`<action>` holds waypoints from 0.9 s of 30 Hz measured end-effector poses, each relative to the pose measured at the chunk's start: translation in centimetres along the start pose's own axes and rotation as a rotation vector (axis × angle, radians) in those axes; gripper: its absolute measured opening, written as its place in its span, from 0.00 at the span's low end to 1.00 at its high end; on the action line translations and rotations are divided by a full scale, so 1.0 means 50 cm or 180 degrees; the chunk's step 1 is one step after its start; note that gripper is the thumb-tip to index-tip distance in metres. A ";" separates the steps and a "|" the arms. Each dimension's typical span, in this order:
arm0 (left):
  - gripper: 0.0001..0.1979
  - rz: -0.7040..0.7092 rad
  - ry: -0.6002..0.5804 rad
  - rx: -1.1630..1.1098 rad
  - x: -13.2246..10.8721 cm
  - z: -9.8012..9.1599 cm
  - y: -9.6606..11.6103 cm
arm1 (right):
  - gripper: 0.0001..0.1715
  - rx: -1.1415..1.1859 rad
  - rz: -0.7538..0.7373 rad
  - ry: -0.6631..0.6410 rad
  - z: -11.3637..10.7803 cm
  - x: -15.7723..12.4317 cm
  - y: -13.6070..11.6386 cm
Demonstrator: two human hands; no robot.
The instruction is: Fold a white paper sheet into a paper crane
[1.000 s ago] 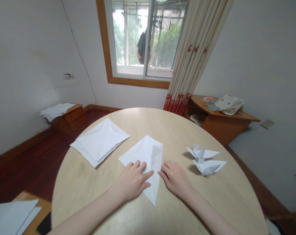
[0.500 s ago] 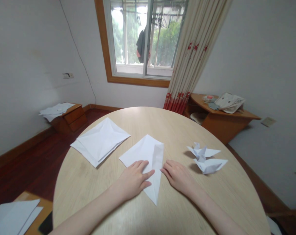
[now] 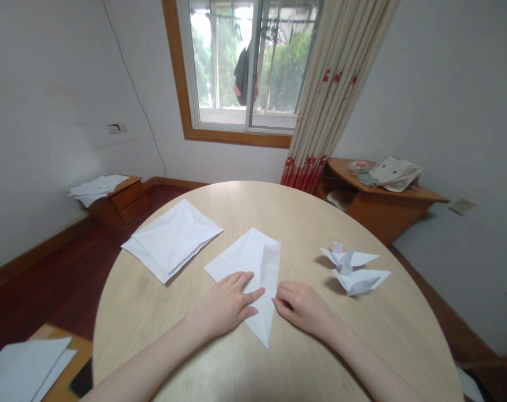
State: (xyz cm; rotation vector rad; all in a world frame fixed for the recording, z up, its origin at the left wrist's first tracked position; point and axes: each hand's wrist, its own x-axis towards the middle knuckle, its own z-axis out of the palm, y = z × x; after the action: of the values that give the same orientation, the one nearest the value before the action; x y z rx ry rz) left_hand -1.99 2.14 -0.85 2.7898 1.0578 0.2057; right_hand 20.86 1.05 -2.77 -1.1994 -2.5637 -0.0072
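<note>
Folded white paper sheet: same spot on the round wooden desk as a second ago, no visible change. Left hand: open, flat on the sheet, not gripping. Right hand: open, fingertips at the sheet's edge. Two paper cranes: just right of the right hand.

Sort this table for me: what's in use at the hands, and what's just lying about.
In use: left hand; right hand; pointed white folded paper sheet.
Lying about: square white creased paper; white paper origami figures; flat white paper sheets.
</note>
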 end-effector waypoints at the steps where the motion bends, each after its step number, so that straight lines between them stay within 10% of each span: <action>1: 0.22 0.0002 -0.0001 0.0003 0.000 0.001 0.000 | 0.15 0.0030 -0.0029 -0.0027 -0.001 -0.001 -0.003; 27: 0.22 0.0058 -0.0118 0.0164 0.000 -0.008 -0.005 | 0.12 0.0431 -0.0661 -0.0386 -0.005 -0.018 -0.073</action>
State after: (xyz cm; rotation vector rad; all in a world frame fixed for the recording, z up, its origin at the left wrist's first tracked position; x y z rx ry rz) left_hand -2.22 2.35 -0.48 2.8382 1.0443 0.1299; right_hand 18.73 -2.02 -2.31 -0.9070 -2.7330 0.1953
